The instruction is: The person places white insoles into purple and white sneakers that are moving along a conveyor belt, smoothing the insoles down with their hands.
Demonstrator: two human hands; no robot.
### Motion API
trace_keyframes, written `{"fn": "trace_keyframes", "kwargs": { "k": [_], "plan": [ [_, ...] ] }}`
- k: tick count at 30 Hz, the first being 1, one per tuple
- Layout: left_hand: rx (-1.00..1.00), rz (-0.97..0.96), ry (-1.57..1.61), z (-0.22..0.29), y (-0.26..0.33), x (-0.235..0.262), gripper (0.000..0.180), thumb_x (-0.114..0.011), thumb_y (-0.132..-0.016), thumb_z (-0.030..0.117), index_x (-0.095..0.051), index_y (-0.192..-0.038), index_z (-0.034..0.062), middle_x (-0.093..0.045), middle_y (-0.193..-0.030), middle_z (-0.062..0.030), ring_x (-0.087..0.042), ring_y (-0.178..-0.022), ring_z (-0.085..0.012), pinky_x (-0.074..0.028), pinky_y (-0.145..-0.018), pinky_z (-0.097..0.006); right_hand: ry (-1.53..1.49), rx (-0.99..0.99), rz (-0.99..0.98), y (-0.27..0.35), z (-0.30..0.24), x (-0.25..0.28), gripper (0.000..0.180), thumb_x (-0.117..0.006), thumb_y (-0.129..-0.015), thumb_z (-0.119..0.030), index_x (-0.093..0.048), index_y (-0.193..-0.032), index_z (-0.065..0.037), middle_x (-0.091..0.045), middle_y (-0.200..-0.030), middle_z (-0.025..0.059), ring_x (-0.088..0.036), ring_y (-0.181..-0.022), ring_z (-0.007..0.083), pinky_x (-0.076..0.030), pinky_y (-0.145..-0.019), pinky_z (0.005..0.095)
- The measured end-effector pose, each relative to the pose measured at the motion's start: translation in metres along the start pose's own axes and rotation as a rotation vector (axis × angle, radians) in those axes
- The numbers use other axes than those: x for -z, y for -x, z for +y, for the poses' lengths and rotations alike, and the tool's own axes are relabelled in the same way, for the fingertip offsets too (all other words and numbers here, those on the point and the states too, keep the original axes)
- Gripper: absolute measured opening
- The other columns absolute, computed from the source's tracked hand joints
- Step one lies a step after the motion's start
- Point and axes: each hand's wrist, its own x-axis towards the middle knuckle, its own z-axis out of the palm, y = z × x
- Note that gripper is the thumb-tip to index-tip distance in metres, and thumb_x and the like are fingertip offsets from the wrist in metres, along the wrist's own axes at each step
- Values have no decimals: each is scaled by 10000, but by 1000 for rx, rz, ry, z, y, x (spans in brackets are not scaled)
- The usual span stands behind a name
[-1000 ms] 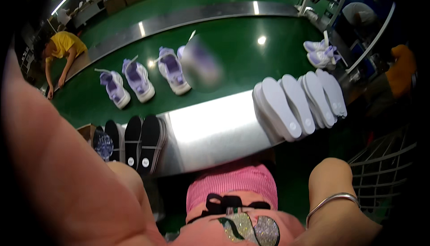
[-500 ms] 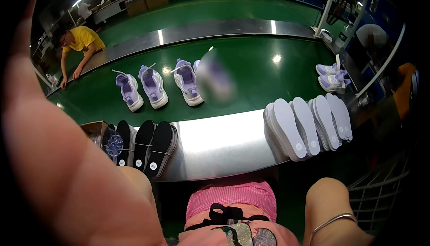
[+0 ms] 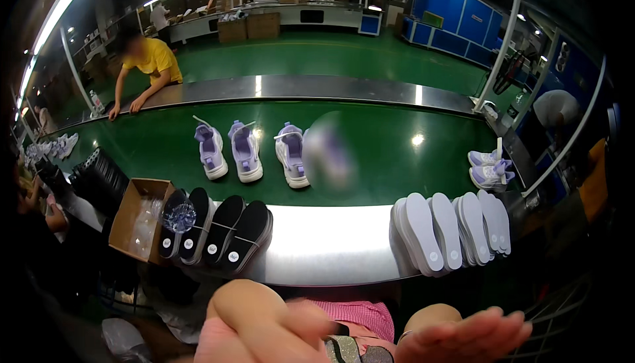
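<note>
**Both hands held low before the body, below a ledge laid with insoles**

The fingers of the right hand (image 3: 469, 338) are stretched out side by side toward the right, and the hand is held flat rather than curled. The left hand (image 3: 301, 323) is blurred by motion; whether its fingers are apart or together cannot be told. Both hands are seen against a pink garment (image 3: 364, 313), apart from the goods.

Just beyond, a bright metal ledge (image 3: 337, 237) is seen. On its left part, black insoles (image 3: 248, 231) are laid in slanting stacks bound with pale ties, each marked by a round white label at the near end. On its right part, white insoles (image 3: 423, 231) are fanned in overlapping stacks. The left hand is nearest to the black stacks, the right hand to the white ones. A cardboard box (image 3: 129, 221) is placed left of the black stacks, and clear plastic (image 3: 179, 217) is seen over them.

Past the ledge, white-and-lilac shoes (image 3: 245, 155) are lined up on a green tabletop (image 3: 390, 171); the rightmost is largely hidden by a blurred patch. Two more shoes (image 3: 491, 172) are set close together at the right end. Across the table, a far metal rail (image 3: 317, 88) is leaned on by a co-worker in a yellow shirt (image 3: 159, 62). Blue cabinets (image 3: 450, 22) are seen farther back.
</note>
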Motion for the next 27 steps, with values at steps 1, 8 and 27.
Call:
{"fn": "trace_keyframes", "kwargs": {
  "k": [1,8,27],
  "plan": [
    [0,-31,-2,-1,10,7,559,-392,-917,329,-142,-1386,156,-60,-1434,-73,-131,-1292,-288,-100,-1062,-487,-6,-2,-24,-1,-5,-3,347,-296,-923,-278,-464,-821,9,-573,-804,197,-475,-599,236,-373,-730,308],
    [-33,-195,-50,-12,35,34,564,-381,-914,340,-149,-1383,129,-84,-1421,-118,-147,-1292,-309,-103,-1058,-492,-157,-6,-83,-20,12,-6,345,-295,-924,-261,-461,-790,10,-581,-771,206,-469,-540,240,-372,-705,294],
    [-55,-308,-113,-35,74,51,593,-351,-906,370,-169,-1374,56,-148,-1388,-240,-188,-1289,-367,-112,-1048,-505,-546,268,660,-63,54,-43,341,-284,-932,-215,-448,-729,5,-599,-696,227,-450,-385,242,-365,-650,255]
  ]
}}
